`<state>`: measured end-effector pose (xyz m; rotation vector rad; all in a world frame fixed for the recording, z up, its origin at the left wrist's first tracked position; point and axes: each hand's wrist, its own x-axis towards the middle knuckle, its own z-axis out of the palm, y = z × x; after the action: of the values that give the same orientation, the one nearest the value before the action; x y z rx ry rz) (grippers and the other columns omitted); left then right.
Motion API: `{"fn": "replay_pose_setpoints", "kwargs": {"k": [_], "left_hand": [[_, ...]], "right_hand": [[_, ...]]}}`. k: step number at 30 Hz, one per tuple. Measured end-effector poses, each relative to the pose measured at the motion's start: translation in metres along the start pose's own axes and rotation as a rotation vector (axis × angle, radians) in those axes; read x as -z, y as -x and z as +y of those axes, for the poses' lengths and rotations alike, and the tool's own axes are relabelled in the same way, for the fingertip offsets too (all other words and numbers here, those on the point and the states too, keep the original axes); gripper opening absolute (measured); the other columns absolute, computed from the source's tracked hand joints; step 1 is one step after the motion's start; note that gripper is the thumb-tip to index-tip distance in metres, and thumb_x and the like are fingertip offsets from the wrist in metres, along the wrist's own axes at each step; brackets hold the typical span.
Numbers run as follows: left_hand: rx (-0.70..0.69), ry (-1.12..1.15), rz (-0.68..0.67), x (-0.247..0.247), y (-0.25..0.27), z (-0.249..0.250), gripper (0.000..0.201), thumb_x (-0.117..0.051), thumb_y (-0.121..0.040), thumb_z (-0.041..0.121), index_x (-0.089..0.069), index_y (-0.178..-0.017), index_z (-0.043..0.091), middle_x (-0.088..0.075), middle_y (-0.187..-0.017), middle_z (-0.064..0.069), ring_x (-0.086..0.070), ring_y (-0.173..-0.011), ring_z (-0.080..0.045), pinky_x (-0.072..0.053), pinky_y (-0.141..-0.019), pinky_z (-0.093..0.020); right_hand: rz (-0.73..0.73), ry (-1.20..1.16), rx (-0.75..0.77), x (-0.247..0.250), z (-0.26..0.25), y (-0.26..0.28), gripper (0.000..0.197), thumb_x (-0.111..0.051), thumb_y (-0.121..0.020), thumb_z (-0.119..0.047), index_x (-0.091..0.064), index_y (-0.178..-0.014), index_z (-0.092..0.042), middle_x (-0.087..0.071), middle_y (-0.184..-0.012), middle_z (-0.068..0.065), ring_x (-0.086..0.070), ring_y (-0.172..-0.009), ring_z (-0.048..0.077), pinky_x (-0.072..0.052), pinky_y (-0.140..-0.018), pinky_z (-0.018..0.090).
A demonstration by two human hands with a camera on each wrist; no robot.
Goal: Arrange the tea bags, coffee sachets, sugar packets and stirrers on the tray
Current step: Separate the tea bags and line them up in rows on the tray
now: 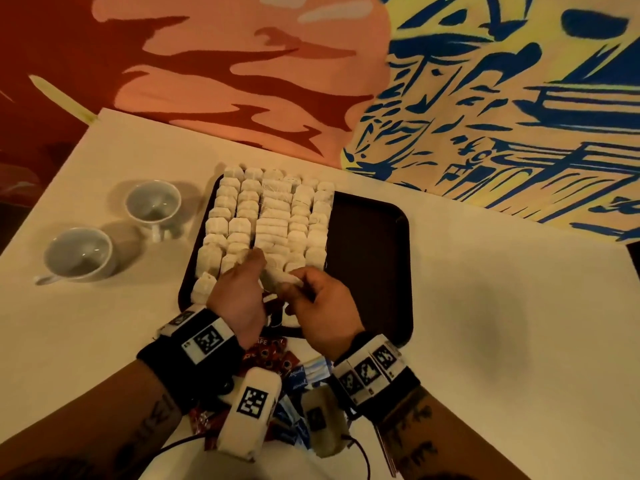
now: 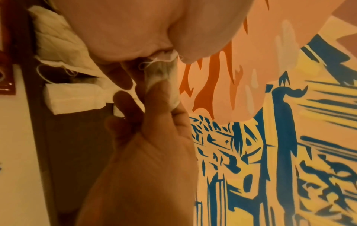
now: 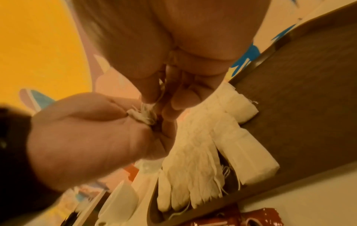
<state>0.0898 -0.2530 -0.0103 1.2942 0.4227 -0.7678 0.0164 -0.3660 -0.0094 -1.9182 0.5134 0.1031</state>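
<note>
- While both hands meet over the near part of the tray, they pinch one tea bag between them.
- The left hand holds this tea bag with thumb and fingers curled on it; the left wrist view shows the bag squeezed between fingertips of the two hands.
- The right hand grips the same tea bag from the other side, its fingers bent around the paper and string.
- Rows of tea bags cover the left half of the dark tray, one bag overlapping the next; the right half is bare.
- Red coffee sachets and blue sugar packets lie on the table just before the tray, partly hidden under the wrists.
- Two cups stand on the table left of the tray, apart from it.
- I cannot see stirrers clearly in any view.
</note>
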Motion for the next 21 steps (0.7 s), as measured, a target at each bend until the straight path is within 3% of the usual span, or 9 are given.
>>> {"fn": "replay_pose_setpoints", "kwargs": {"k": [2,5,7,10,14,18,21], "left_hand": [[-0.026,0.037,-0.023,-0.002,0.005,-0.002,0.037,-0.048,-0.102,0.029,-0.06,-0.125,0.003,-0.068,-0.113,-0.011,-0.067,-0.1,-0.026,-0.055,-0.093,-0.049],[-0.011,0.06,-0.091,0.0,0.007,-0.005,0.036,-0.057,-0.098,0.023,-0.059,-0.127,0.002,-0.067,-0.113,-0.013,-0.065,-0.096,-0.028,-0.052,-0.079,-0.042],[-0.021,-0.028,-0.173,0.003,0.008,-0.005,0.031,-0.064,-0.093,0.021,-0.064,-0.122,0.009,-0.069,-0.117,-0.013,-0.066,-0.101,-0.027,-0.052,-0.075,-0.038],[-0.115,-0.299,-0.199,0.004,0.009,-0.005,0.021,-0.068,-0.09,0.005,-0.067,-0.107,0.017,-0.072,-0.104,-0.012,-0.07,-0.082,-0.015,-0.056,-0.065,-0.029],[-0.2,-0.479,-0.133,0.004,0.009,-0.006,0.018,-0.073,-0.087,0.009,-0.069,-0.098,0.022,-0.075,-0.089,-0.009,-0.072,-0.072,-0.02,-0.06,-0.068,-0.036],[-0.089,-0.349,-0.077,0.012,0.0,-0.01,0.015,-0.064,-0.095,0.02,-0.068,-0.108,0.013,-0.076,-0.091,-0.01,-0.069,-0.077,-0.026,-0.057,-0.073,-0.04],[0.024,-0.235,-0.085,0.023,-0.007,-0.01,0.017,-0.056,-0.099,0.02,-0.062,-0.108,0.007,-0.072,-0.081,-0.007,-0.062,-0.073,-0.025,-0.051,-0.067,-0.039]], "right_hand": [[0.035,-0.02,-0.008,0.011,0.0,0.001,0.006,-0.061,-0.097,-0.031,-0.067,-0.098,-0.031,-0.073,-0.085,-0.006,-0.069,-0.071,0.005,-0.052,-0.065,0.022],[0.023,0.013,0.016,0.031,-0.004,0.004,0.009,-0.058,-0.1,-0.026,-0.067,-0.097,-0.025,-0.067,-0.073,-0.01,-0.062,-0.059,-0.004,-0.045,-0.059,0.012],[0.006,0.079,0.025,0.04,-0.001,0.003,0.009,-0.059,-0.099,-0.029,-0.068,-0.098,-0.028,-0.063,-0.067,-0.013,-0.059,-0.06,-0.004,-0.044,-0.06,0.013],[0.039,0.085,0.024,0.046,0.005,0.002,0.008,-0.064,-0.096,-0.032,-0.07,-0.101,-0.029,-0.067,-0.075,-0.014,-0.062,-0.068,-0.002,-0.047,-0.065,0.015],[0.045,0.07,0.006,0.045,0.008,0.002,0.004,-0.067,-0.095,-0.029,-0.07,-0.094,-0.03,-0.07,-0.078,-0.009,-0.066,-0.072,0.004,-0.053,-0.066,0.021],[0.005,0.284,-0.065,0.058,0.02,-0.016,0.016,-0.062,-0.097,-0.033,-0.069,-0.108,-0.024,-0.068,-0.09,-0.009,-0.065,-0.082,0.007,-0.047,-0.068,0.015],[-0.223,0.547,-0.116,0.062,0.029,-0.031,0.016,-0.058,-0.098,-0.033,-0.067,-0.109,-0.026,-0.068,-0.105,-0.005,-0.063,-0.094,0.012,-0.052,-0.082,0.028]]}}
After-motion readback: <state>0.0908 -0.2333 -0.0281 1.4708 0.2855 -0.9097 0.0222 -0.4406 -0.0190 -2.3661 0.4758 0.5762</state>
